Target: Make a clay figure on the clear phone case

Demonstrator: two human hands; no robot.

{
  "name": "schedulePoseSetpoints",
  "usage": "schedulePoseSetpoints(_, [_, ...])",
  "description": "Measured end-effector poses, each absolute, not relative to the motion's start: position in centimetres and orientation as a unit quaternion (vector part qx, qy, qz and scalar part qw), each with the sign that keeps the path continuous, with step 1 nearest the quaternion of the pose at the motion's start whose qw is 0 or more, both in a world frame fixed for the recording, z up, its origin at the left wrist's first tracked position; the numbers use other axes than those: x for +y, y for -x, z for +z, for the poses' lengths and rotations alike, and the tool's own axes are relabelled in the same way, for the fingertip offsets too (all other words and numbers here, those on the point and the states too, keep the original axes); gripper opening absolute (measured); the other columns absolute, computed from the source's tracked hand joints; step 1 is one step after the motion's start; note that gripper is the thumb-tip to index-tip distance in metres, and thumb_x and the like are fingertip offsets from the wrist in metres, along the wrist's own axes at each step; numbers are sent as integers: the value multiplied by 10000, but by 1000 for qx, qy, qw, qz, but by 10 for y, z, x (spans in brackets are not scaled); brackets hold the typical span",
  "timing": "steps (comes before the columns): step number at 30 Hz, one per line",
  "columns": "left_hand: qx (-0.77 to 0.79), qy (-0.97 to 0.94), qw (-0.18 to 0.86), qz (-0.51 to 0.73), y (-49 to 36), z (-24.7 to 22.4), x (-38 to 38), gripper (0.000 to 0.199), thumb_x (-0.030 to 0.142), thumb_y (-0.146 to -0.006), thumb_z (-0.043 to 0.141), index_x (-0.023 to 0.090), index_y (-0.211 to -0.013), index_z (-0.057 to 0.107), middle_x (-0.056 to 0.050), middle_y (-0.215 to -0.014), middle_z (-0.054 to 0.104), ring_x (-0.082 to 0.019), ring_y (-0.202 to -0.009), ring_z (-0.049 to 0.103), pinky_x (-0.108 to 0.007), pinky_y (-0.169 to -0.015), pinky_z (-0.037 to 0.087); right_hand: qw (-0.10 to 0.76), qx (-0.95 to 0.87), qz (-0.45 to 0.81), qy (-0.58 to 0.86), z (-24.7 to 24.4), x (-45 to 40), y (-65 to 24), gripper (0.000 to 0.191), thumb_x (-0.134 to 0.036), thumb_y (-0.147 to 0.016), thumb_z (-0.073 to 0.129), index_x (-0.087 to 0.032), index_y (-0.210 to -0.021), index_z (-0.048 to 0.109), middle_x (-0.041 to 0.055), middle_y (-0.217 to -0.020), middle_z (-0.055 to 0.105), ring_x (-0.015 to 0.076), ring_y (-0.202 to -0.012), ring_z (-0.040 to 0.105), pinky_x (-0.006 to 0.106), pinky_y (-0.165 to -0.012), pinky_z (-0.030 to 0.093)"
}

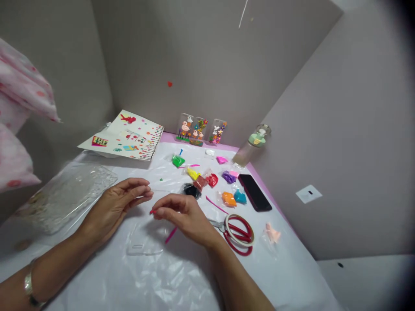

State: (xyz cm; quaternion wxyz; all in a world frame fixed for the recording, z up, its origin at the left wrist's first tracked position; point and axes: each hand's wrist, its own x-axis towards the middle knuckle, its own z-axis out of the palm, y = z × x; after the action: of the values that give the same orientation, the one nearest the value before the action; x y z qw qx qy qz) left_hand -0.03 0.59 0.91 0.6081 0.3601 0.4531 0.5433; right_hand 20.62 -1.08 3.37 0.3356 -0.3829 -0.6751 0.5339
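Probably shaping: right hand (184, 214) pinches red bit (152, 212), left hand (114, 207) half-curled, seemingly empty; next wants light touch.

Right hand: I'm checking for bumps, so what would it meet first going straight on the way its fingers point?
Most likely the left hand, which lies across that line beyond the small red piece in the right hand's grip; depth is unclear.

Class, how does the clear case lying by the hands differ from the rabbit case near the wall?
The clear case lies flat; the rabbit case stands roughly upright. The clear case shows no decoration; the rabbit case carries a white rabbit and colourful shapes. Both look see-through.
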Motion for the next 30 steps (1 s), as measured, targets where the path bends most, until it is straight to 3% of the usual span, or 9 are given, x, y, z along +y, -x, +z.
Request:
schedulePoseSetpoints(4, [459,-359,604,544,1,8,7,352,452,-576,1026,229,-749,815,27,-748,736,-125,-706,703,-186,-723,645,328,-746,391,428,13,-14,-208,117,-159,-982,674,-197,-991,784,40,-986,811,166,-889,723,254,-804,515])
schedulePoseSetpoints(9, [457,-369,609,532,1,8,6,377,490,-610,1008,201,-687,778,32,-637,662,-104,-594,620,-154,-591,589,193,-860,194,431,4,-17,-206,156,-147,-1047,592,-171,-1065,745,97,-1028,808,207,-935,711,290,-795,469])
schedulePoseSetpoints(12, [454,-369,615,529,0,7,5,371,485,-613,1012,207,-703,783,37,-658,663,-97,-616,619,-138,-606,591,153,-892,122,408,1,-19,-202,176,-172,-1079,546,-178,-1071,722,88,-983,798,203,-892,692,294,-752,441])
schedulePoseSetpoints(20, [450,-341,617,548,1,5,8,341,376,-589,1043,240,-822,836,23,-878,761,-122,-842,731,-165,-842,647,163,-906,61,386,0,-22,-201,158,-145,-1062,553,-192,-999,691,55,-910,773,186,-810,659,295,-699,408])
schedulePoseSetpoints(30, [451,-335,620,547,4,4,10,441,464,-514,1059,197,-755,803,39,-737,694,-84,-685,646,-128,-669,631,194,-908,37,368,-9,-22,-201,133,-146,-1044,581,-206,-985,683,34,-897,782,178,-782,666,290,-659,417])
